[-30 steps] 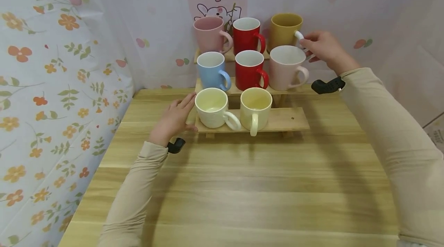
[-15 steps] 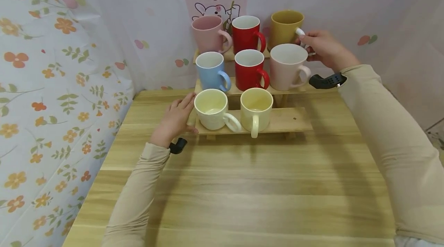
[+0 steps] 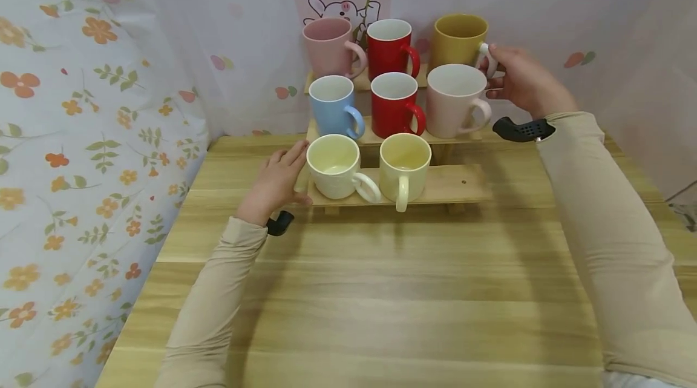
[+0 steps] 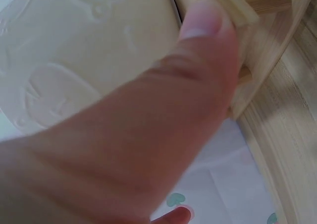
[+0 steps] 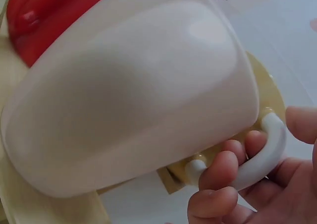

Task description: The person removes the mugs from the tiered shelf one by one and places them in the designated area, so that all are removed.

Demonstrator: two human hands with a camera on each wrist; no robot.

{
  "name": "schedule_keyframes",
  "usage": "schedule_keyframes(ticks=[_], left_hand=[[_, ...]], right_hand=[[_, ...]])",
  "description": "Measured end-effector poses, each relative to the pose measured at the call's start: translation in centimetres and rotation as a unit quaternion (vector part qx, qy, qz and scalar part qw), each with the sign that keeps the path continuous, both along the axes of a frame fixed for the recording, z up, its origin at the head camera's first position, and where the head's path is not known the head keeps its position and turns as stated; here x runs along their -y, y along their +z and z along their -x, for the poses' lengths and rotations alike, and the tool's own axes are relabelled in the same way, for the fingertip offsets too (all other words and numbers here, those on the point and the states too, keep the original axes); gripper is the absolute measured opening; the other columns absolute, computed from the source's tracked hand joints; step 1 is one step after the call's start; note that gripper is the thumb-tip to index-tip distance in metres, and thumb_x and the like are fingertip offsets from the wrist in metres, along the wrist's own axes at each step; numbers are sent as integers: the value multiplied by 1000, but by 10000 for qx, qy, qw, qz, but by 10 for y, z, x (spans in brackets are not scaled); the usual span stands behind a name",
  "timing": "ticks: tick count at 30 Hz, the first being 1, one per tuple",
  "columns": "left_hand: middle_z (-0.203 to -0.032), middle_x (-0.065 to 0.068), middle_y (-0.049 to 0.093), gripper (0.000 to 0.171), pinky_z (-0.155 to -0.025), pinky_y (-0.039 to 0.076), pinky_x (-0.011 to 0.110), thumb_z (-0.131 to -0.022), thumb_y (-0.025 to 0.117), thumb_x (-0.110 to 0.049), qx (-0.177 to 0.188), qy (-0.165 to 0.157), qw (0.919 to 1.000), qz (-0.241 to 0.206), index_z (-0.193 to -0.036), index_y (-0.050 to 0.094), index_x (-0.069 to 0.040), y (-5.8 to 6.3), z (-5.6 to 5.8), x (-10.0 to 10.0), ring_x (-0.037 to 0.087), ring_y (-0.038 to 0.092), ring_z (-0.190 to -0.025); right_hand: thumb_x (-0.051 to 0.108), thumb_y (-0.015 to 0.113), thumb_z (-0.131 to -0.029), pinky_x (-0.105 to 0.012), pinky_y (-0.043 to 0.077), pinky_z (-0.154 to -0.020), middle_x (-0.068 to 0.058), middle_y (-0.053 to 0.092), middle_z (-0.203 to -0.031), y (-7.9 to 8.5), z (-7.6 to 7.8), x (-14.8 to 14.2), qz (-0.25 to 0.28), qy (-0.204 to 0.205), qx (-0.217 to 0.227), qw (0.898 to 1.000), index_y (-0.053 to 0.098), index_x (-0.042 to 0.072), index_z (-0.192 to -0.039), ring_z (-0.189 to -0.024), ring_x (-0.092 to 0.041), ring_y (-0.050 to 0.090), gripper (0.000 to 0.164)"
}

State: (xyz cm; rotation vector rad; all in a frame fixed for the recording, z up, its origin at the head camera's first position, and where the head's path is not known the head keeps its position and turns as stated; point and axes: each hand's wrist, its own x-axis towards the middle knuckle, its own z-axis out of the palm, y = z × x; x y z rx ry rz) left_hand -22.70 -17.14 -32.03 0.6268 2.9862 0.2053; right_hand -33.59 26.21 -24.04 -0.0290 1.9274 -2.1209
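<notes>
My right hand (image 3: 525, 80) grips the white handle (image 5: 262, 157) of a mustard-yellow mug (image 3: 456, 43) at the right of the rack's top tier. In the right wrist view its fingers curl through that handle, and a pale pink mug (image 5: 133, 90) hides most of the mustard one. At the lower left, my left hand (image 3: 274, 182) rests against the end of the wooden rack (image 3: 457, 184), fingers extended beside a cream mug (image 3: 333, 170). Its thumb (image 4: 198, 50) touches the edge of the bottom board, near the cream mug's embossed side (image 4: 74, 50).
A pink mug (image 3: 328, 49) and a red mug (image 3: 389, 52) share the top tier. Below stand a light blue mug (image 3: 331, 108), another red mug (image 3: 393, 108) and the pale pink one. A light yellow mug (image 3: 404, 164) sits on the bottom board. Floral cloth (image 3: 98, 164) hangs at left.
My right fingers have gone from touching the mustard mug's handle to curling through it. That mug has shifted slightly to the right. The left hand stays at the rack's end.
</notes>
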Motion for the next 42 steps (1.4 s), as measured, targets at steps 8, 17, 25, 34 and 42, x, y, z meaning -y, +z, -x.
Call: schedule_keyframes(ticks=[8, 17, 25, 34, 42], left_hand=[[-161, 8, 11, 112, -111, 23, 59, -69, 83, -38, 183, 33, 9998, 103, -154, 15, -9, -4, -2, -3, 43, 26, -137], [-161, 11, 12, 114, -110, 25, 59, -68, 85, -36, 15, 64, 9998, 184, -153, 16, -5, -4, 5, 2, 45, 28, -134], [-161, 10, 12, 113, -108, 27, 61, -69, 85, -35, 13, 122, 9997, 231, -153, 17, -6, 4, 8, 4, 45, 28, -135], [-161, 8, 11, 112, -110, 24, 60, -69, 85, -35, 157, 174, 9996, 173, -154, 15, -9, 2, 4, -3, 43, 27, -135], [-161, 8, 11, 113, -111, 24, 57, -68, 84, -37, 98, 172, 9994, 278, -154, 16, -8, 1, 2, -8, 42, 28, -134]], right_hand=[[34, 48, -98, -27, 41, -55, -5, 47, -80, -12, -12, -9, 350, -331, -146, 9987, 52, 2, -87, -62, -18, 47, 34], [27, 53, -96, -28, 47, -56, -9, 51, -75, -27, -24, -34, 1624, -840, -370, 9825, 53, -1, -84, -60, -21, 51, 30], [24, 49, -99, -29, 45, -55, -9, 51, -71, -48, -32, -56, 1881, -1136, -497, 9743, 52, -3, -81, -60, -19, 51, 32], [26, 44, -101, -24, 43, -56, -4, 51, -74, -102, -49, -62, 1367, -1234, -318, 9824, 55, 2, -77, -61, -14, 51, 36], [27, 42, -102, -23, 42, -59, -2, 51, -77, -133, -54, -49, 1202, -1131, -247, 9860, 55, 4, -81, -66, -12, 49, 33]])
